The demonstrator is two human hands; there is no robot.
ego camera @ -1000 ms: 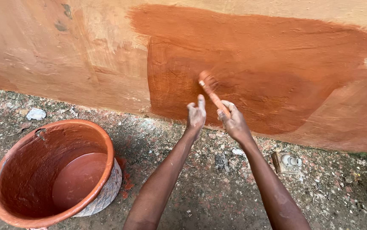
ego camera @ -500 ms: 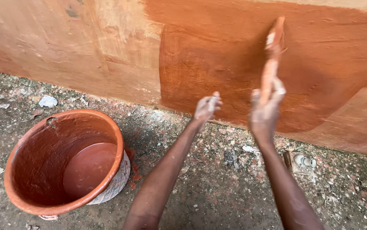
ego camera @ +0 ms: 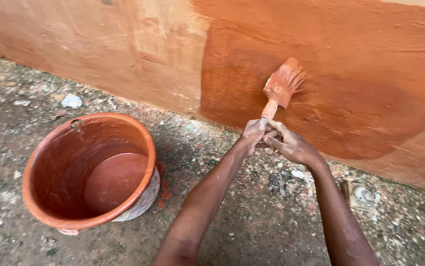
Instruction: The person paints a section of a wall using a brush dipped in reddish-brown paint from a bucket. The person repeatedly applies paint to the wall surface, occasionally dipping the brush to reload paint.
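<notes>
A low wall [ego camera: 123, 59], its right stretch coated in wet red-brown paint and its left still pale and patchy, fills the upper part of the head view above rough, stony ground [ego camera: 252, 212]. On that ground to the left stands an orange bucket [ego camera: 50, 197], tilted toward the camera, with a pool of the same red-brown paint in its bottom. A paint-caked brush [ego camera: 281, 86] is pressed bristles-first against the dark painted patch, its handle slanting down to the person's hands. The left hand [ego camera: 253, 134] and right hand [ego camera: 291, 146] are closed together around the handle's lower end, touching each other just in front of the wall's foot.

Half a second earlier the right hand alone held the brush upright and high on the wall while the left hand hung open and apart; now both grip it, and the brush sits lower and leans right. The bucket shows larger and nearer the frame's left edge.

The handle's end is hidden inside the hands. Both forearms are cut off at the bottom edge. A small pale object [ego camera: 363, 193] by the wall is too blurred to identify.
</notes>
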